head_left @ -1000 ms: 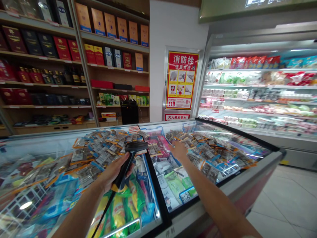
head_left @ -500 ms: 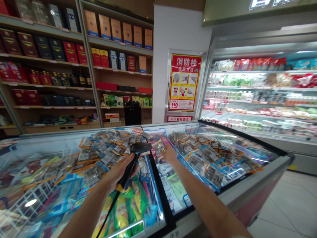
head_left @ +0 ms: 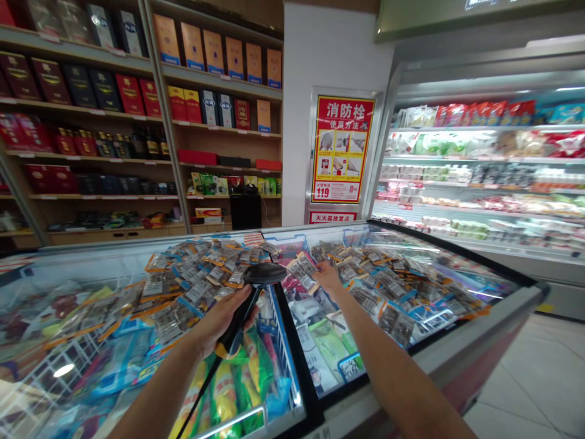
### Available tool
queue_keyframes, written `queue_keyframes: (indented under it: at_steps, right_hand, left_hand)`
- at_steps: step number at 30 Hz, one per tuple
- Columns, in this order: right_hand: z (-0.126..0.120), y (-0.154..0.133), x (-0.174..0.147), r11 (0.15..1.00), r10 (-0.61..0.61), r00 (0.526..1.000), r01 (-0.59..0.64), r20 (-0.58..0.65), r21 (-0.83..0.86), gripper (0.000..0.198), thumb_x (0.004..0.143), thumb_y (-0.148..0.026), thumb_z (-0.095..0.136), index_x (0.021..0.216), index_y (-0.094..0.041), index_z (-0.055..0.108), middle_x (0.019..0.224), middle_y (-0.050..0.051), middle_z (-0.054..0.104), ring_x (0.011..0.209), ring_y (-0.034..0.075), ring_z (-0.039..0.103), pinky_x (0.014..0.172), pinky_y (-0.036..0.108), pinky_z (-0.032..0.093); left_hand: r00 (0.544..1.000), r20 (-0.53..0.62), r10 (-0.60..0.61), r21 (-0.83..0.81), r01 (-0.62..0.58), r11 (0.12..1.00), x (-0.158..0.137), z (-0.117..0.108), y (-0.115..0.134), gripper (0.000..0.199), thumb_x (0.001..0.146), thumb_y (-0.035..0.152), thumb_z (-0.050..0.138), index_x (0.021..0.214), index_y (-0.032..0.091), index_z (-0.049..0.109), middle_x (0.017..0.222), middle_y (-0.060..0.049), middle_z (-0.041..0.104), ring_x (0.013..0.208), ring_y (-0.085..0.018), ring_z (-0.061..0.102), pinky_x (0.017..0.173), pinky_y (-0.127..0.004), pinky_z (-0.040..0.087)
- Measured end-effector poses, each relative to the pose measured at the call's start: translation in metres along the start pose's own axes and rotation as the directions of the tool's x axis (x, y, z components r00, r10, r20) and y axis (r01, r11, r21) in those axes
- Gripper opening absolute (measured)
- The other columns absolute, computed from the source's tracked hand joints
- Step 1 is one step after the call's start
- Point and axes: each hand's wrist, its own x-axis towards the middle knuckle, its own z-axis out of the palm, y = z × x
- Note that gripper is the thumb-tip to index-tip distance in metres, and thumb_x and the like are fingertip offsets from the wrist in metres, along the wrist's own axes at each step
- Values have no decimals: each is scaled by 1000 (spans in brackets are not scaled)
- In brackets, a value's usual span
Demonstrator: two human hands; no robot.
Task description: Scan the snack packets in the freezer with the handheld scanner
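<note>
My left hand (head_left: 228,320) is wrapped round the handle of a black and yellow barcode scanner (head_left: 237,317), whose head points toward the right. A cord hangs from its lower end. In my right hand (head_left: 327,275) is a small snack packet (head_left: 303,272) with a printed label, gripped at its right edge and held just beyond the scanner head. Similar packets lie heaped on the glass to the left (head_left: 201,274) and to the right (head_left: 384,274) of my hands.
Beneath the packets is a chest freezer (head_left: 315,390) with a black divider; yellow-green bags (head_left: 228,384) and wire baskets (head_left: 286,335) sit inside. Shelves of boxed bottles (head_left: 91,110) stand behind left. A lit refrigerated display (head_left: 484,183) is at right, near a red fire-hydrant sign (head_left: 342,149).
My right hand has moved slightly right and nearer, with the packet turned so that more of its labelled face shows. The scanner has shifted a little to the right.
</note>
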Motion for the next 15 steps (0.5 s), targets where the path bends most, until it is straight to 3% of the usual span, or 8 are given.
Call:
queue_keyframes:
  at_steps: [7,15]
  right_hand:
    - [-2,-7,-4,991,79,996,-84,50,107,17,60,-18,50,76,-16,56,57,-1,59,55,15,56,51,23,41]
    - [-5,-10,-5,993,87,995,-91,55,80,16,60,-19,50,75,-17,57,58,-1,60,57,15,57,53,23,42]
  left_hand:
    - [1000,-8,-13,-25,13,1000,1,0,-1,40,63,54,58,65,15,51,53,0,54,42,-8,46,42,-21,34]
    - [998,57,-3,-67,7,998,-2,1,0,40,63,53,58,71,15,51,54,0,55,43,-9,47,41,-20,33]
